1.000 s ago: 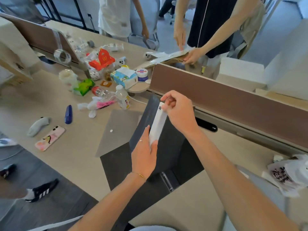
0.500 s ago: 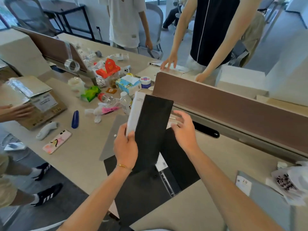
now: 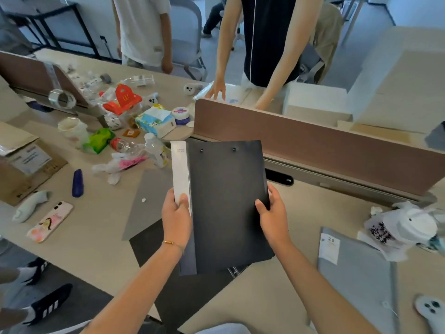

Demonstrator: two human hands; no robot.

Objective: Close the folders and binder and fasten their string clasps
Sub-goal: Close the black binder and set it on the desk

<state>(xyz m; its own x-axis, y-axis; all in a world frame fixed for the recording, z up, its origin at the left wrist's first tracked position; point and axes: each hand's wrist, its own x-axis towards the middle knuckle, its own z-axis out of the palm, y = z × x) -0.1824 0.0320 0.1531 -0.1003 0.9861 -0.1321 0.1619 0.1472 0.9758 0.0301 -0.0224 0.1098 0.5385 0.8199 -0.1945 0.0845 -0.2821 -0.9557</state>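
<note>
A black binder [image 3: 226, 201] with a white spine label is closed and held above the desk, its front cover facing me. My left hand [image 3: 177, 219] grips the spine edge. My right hand [image 3: 273, 216] grips the opposite long edge. Under it lies an open black folder [image 3: 149, 244], partly hidden. A grey folder [image 3: 147, 201] with a white round clasp lies flat to the left. Another grey folder [image 3: 358, 273] with a white "20" label lies at the right.
Bottles, snack packs, a tissue pack and a tape roll clutter the desk's left side. A phone [image 3: 49, 221], a blue object [image 3: 77, 183] and a cardboard box [image 3: 21, 165] lie further left. A brown divider [image 3: 313, 145] runs behind. Two people stand beyond it. A bag [image 3: 399, 227] sits right.
The binder's cover swung shut and now faces me flat. My right hand moved from its top to its right edge; my left hand slid down the spine. A cardboard box appeared at left.
</note>
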